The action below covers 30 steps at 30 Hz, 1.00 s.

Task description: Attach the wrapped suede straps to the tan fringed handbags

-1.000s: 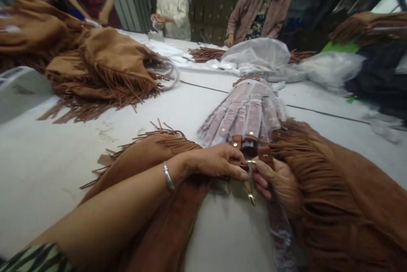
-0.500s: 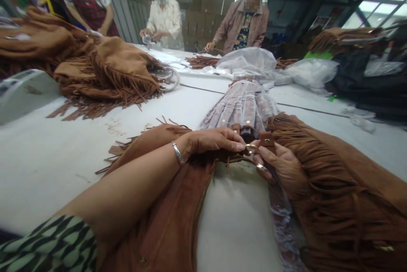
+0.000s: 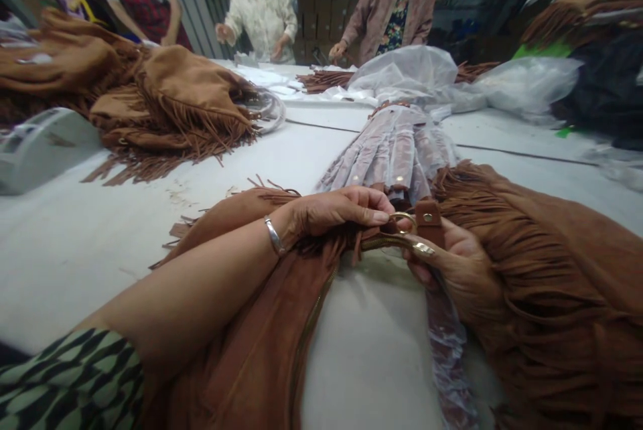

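A gold ring (image 3: 402, 214) sits between the hands, over the table (image 3: 366, 343), by the edge of a brown fringed bag (image 3: 251, 349). The left hand (image 3: 339, 212) pinches the ring's side; the right hand (image 3: 465, 269) grips a brown strap end (image 3: 429, 224). Just beyond lie plastic-wrapped straps (image 3: 386, 149), fanned out.

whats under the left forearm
The brown bag lies under it, its fringe showing past the far side and its zipper on the near side. Whatever part of the bag the forearm covers cannot be seen.
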### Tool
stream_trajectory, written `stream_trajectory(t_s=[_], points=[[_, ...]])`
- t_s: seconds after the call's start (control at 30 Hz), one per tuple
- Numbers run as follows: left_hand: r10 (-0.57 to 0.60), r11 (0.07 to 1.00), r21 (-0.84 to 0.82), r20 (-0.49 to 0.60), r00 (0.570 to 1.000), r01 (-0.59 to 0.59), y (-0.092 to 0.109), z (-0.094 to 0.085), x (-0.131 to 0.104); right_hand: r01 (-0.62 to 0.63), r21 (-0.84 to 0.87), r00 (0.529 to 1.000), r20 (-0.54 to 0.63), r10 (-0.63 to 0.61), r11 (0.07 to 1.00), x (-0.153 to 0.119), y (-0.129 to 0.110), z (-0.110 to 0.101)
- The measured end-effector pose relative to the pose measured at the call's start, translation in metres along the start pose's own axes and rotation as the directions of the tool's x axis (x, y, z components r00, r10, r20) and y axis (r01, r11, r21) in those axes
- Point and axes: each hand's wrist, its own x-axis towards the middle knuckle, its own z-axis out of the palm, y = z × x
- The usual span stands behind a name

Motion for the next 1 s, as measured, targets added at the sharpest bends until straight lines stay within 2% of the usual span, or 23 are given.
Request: stream_trajectory(t_s=[0.23,0.37,0.43,0.6,0.8,1.0], points=[[0.007,0.999,0.032,0.007,1.000,-0.008,0.000,0.006,0.001,0.088,-0.036,0.991,-0.096,-0.091,0.996,0.000,0.001,0.001],[-0.087,0.985,0.147,-0.021,0.996,0.089,0.005,0.013,0.002,0.107,-0.005,0.988,-0.108,-0.107,0.994,0.000,0.001,0.002],[-0.103,0.977,0.182,-0.042,0.994,0.109,0.006,0.013,0.003,0.092,-0.002,0.990,-0.107,-0.092,0.996,-0.002,0.000,0.002],[-0.043,0.966,0.253,-0.040,0.998,0.052,0.000,0.006,0.003,-0.016,0.053,0.999,-0.030,0.018,0.998,-0.002,-0.003,0.001],[-0.073,0.991,0.112,0.040,0.997,0.068,-0.006,0.006,0.004,-0.115,0.138,0.993,0.041,0.111,0.984,0.001,-0.006,-0.001],[-0.073,0.997,0.021,-0.003,0.997,0.073,-0.008,0.004,0.004,-0.160,0.190,0.982,0.128,0.137,0.969,0.002,-0.008,-0.006]])
